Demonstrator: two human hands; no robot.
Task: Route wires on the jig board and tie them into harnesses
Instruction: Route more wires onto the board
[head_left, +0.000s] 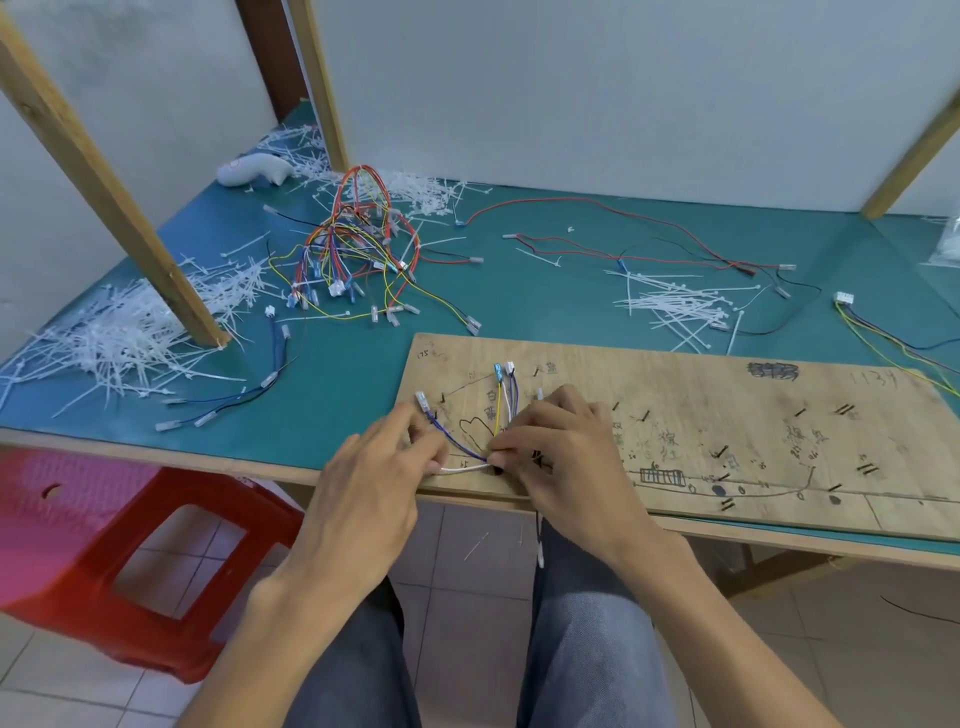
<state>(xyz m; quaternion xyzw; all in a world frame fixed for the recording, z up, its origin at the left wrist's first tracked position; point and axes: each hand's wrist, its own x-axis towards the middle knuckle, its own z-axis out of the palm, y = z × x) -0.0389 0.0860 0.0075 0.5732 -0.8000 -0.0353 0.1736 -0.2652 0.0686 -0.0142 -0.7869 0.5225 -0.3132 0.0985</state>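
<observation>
Left hand (379, 473) sits at the near left corner of the jig board (727, 415), fingers curled, its thumb and fingertips pinching the loose end of a white wire (465, 469). The right hand (566, 457) is just beside it, thumb and forefinger pinched on the wire bundle (505, 400) at the spot where the strands meet, with the other fingers bent over the board. From that pinch a purple wire (454, 441) runs out to a small connector (422, 400) by the board's left edge. The yellow, white and purple strands of the bundle run up to two connectors (504, 369) nearer the board's far edge.

The board lies along the bench's (519, 291) near edge. Only its left end carries wire. The black pegs (721, 451) across the middle and right end stand bare, and no tie can be seen on the strands in hand. The present harness therefore looks barely begun, with one junction gathered and most of the routing and all of the tying still to do.

A tangled pile of harnesses (353, 249) toward the bench's far left suggests earlier pieces are finished. Loose cable ties (675, 306) lie just behind the board. A large heap of white tie pieces (114, 338) covers the bench's left edge, and loose red and black wires (649, 234) trail along the far side.
</observation>
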